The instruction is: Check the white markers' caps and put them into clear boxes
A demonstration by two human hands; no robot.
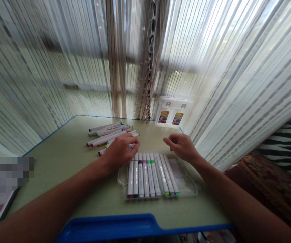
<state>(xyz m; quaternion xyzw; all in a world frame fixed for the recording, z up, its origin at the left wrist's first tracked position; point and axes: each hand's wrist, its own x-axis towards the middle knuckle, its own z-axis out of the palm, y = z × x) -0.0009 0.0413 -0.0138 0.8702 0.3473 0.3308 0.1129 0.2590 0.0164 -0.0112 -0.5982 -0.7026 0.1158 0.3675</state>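
In the head view, a clear case (189,189) is seen lying on the green tabletop (64,158), near its blue front edge (110,226). A row of markers (147,175) is laid side by side in it, and the case's right end is left bare. The left hand (121,151) is set at the far tips of the row, its fingers (132,144) curled down onto a white marker; whether it is gripped cannot be told. The right hand (182,145) is held above the case's far right corner, fingers (169,141) loosely bent, nothing held. Loose markers (110,132) are heaped just beyond the left hand. Open tabletop is left on the left side, while the far and right edges are crowded by a curtain (223,84).
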